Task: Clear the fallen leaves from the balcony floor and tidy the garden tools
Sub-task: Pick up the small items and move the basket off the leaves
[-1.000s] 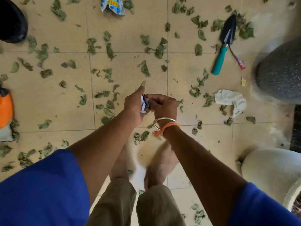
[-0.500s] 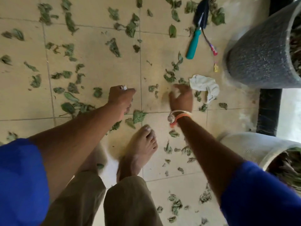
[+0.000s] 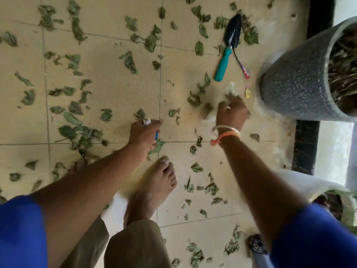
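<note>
The person is bent over the tiled floor (image 3: pixel 108 78), and green leaves (image 3: pixel 127 60) lie scattered across it on all sides. The right hand (image 3: pixel 231 113) is down just beside the grey pot (image 3: pixel 295 84), fingers curled round a white cloth (image 3: pixel 230 89); the blur there hides how firmly it grips. The left hand (image 3: pixel 144 132), farther from the pot, is clenched on a small white-and-blue scrap (image 3: pixel 146 121) that pokes out between the fingers. The trowel (image 3: pixel 222 68), with a teal handle and dark blade, lies flat on the floor near the pot, beyond the right hand and clear of it. A bare foot (image 3: pixel 160 182) stands between the two arms.
</note>
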The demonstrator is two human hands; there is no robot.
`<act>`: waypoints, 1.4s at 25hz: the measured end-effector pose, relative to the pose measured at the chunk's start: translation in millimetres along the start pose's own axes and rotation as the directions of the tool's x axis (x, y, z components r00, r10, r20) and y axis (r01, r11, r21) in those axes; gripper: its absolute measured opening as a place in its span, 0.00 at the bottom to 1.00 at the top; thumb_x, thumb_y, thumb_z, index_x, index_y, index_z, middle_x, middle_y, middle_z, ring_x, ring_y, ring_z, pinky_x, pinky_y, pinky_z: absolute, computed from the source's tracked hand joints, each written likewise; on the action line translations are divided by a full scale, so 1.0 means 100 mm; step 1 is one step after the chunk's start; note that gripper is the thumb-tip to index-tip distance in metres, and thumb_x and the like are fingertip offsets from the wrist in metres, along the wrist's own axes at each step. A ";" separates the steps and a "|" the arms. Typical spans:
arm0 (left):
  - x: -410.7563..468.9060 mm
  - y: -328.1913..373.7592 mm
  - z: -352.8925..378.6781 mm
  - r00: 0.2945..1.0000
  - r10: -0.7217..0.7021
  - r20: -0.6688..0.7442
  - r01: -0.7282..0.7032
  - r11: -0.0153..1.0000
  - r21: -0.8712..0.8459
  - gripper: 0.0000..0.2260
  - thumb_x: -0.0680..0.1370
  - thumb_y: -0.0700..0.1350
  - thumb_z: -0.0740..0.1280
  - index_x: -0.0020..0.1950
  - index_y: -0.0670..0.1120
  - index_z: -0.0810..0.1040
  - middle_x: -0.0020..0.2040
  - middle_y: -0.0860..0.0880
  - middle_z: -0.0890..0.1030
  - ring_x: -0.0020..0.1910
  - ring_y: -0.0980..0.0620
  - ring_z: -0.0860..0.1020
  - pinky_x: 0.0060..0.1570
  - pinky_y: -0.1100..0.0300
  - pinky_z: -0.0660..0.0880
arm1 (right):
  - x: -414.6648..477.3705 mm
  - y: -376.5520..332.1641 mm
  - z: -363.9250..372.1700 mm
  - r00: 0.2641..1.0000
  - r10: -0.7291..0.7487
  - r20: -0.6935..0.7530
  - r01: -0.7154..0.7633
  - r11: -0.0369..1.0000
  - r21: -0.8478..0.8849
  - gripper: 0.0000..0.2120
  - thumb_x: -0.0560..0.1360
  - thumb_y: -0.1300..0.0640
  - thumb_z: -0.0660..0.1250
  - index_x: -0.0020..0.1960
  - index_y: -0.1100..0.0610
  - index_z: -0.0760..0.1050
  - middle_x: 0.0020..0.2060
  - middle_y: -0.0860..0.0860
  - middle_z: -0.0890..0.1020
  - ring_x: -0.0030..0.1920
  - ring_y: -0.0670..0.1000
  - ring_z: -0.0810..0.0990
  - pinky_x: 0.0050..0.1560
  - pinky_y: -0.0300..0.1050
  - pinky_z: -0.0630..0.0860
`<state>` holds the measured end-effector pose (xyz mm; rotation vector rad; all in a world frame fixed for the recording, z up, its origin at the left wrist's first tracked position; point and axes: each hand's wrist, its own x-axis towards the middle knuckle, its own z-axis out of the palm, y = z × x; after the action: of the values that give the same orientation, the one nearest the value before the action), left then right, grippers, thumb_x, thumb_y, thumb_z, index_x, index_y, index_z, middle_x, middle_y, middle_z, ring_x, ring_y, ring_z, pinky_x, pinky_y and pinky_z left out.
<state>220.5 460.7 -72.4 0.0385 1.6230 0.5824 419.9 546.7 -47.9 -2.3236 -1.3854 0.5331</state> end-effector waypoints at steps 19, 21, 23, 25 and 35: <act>0.29 0.33 0.05 0.996 0.013 0.094 -0.009 0.999 -0.040 0.01 0.78 0.38 0.67 0.48 0.41 0.79 0.37 0.40 0.79 0.27 0.48 0.76 0.27 0.62 0.66 | 0.92 0.35 0.11 0.960 0.279 -0.024 -0.277 0.936 -0.215 0.19 0.78 0.55 0.67 0.68 0.55 0.74 0.64 0.54 0.77 0.63 0.54 0.77 0.64 0.42 0.72; 0.31 0.35 0.03 0.993 0.022 0.117 -0.012 0.996 -0.089 0.02 0.78 0.37 0.68 0.46 0.42 0.79 0.36 0.40 0.79 0.25 0.49 0.75 0.25 0.63 0.66 | 1.15 0.46 0.12 0.946 0.305 0.113 -0.225 0.864 -0.451 0.21 0.79 0.57 0.65 0.70 0.58 0.69 0.66 0.56 0.73 0.65 0.58 0.74 0.66 0.50 0.73; 0.33 0.36 0.01 0.991 0.019 0.131 -0.004 0.993 -0.117 0.02 0.78 0.37 0.68 0.46 0.41 0.80 0.36 0.40 0.78 0.23 0.51 0.75 0.22 0.65 0.66 | 1.26 0.45 0.19 0.954 0.248 0.167 -0.119 0.826 -0.551 0.15 0.81 0.60 0.60 0.66 0.63 0.72 0.62 0.60 0.75 0.62 0.60 0.76 0.64 0.54 0.74; 0.36 0.36 -0.01 0.990 0.011 0.140 0.008 0.991 -0.135 0.02 0.77 0.37 0.68 0.47 0.41 0.80 0.37 0.40 0.78 0.25 0.50 0.74 0.22 0.65 0.66 | 1.29 0.36 0.25 0.973 0.227 0.042 -0.177 0.851 -0.495 0.13 0.82 0.58 0.60 0.59 0.64 0.77 0.52 0.58 0.80 0.55 0.58 0.80 0.58 0.52 0.77; 0.42 0.55 0.10 0.988 0.010 0.156 0.021 0.980 -0.199 0.04 0.77 0.37 0.68 0.45 0.43 0.81 0.36 0.41 0.80 0.29 0.47 0.72 0.28 0.62 0.65 | 1.85 -0.03 0.28 0.996 0.087 0.016 -0.081 0.974 -0.210 0.13 0.75 0.66 0.66 0.57 0.58 0.83 0.53 0.59 0.84 0.55 0.58 0.83 0.61 0.49 0.77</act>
<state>206.2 527.0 -90.0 -0.0678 1.4053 0.7187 485.3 715.5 -94.0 -2.5602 -1.4202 0.4615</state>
